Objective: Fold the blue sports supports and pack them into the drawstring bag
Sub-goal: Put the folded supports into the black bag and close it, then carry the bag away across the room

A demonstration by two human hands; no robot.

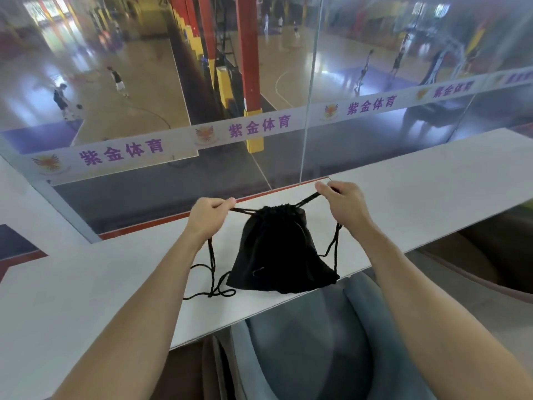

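A black drawstring bag (278,249) lies on the white counter (432,197), its mouth gathered shut at the far end. My left hand (206,216) pinches the left black cord beside the bag's mouth. My right hand (344,204) pinches the right cord, pulled out the other way. Both cords run taut from the mouth to my hands. Slack cord loops (212,287) lie on the counter at the bag's lower left. No blue sports supports show anywhere in view.
A glass wall (173,111) with a white banner of purple characters rises just behind the counter, overlooking a basketball court with people far below. The counter's near edge runs diagonally by my lap (317,342). A brown seat (490,255) is at right.
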